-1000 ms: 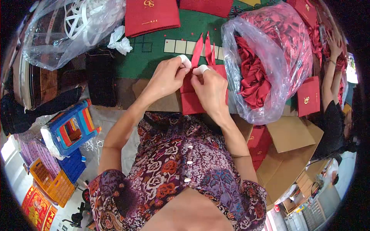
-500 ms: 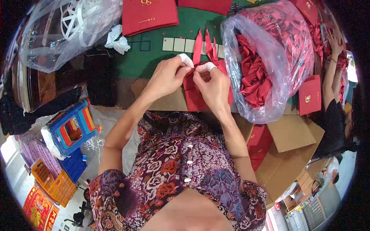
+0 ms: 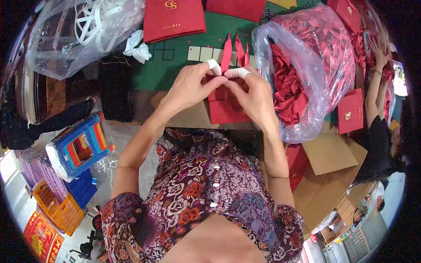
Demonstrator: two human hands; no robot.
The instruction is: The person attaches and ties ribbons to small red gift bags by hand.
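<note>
Left hand (image 3: 188, 87) and right hand (image 3: 256, 96), both grips pinching red satin ribbon (image 3: 232, 52) above flat red paper bag (image 3: 228, 109); bulging clear plastic sack (image 3: 307, 70) crowding at 3 o'clock, green counter (image 3: 175, 57) open at 11.

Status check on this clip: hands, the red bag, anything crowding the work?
Left hand and right hand both pinching red ribbon at top of red bag. Bag upright at table edge. Plastic sack of ribbons close on the right, not blocking.
</note>
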